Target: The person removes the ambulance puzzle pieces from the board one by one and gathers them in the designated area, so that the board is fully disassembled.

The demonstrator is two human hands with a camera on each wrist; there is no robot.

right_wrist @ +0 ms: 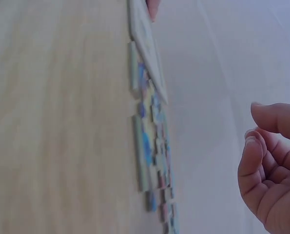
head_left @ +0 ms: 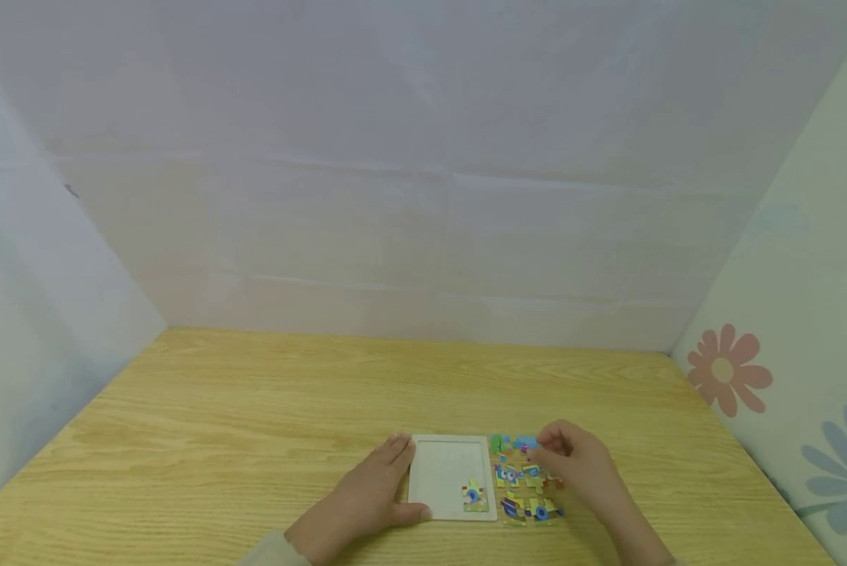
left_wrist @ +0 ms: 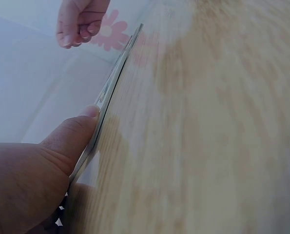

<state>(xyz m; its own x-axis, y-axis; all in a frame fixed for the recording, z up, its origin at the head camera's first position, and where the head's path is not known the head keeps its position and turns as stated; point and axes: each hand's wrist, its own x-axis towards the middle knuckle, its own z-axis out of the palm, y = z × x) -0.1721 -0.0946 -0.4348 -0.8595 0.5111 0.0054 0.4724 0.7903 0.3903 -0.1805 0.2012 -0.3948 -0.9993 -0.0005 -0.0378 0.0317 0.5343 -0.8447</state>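
A pale wooden puzzle tray (head_left: 441, 479) with a raised rim lies flat on the table. One puzzle piece (head_left: 474, 496), yellow with a blue round shape, sits in its lower right corner. My left hand (head_left: 370, 487) rests on the tray's left side, fingers at the upper corner and thumb at the lower one. In the left wrist view the thumb (left_wrist: 74, 134) presses on the tray's edge. Several loose colourful puzzle pieces (head_left: 511, 507) lie right of the tray. Above their right side hovers my right hand (head_left: 582, 464), fingers loosely bent. Nothing shows between its thumb and fingers in the right wrist view.
The wood-grain table (head_left: 254, 409) reaches back to a pale draped wall (head_left: 423, 236). Another wall, with a red flower (head_left: 727, 369) and a blue flower printed on it, borders the right side. A plain pale wall (head_left: 49, 314) stands on the left.
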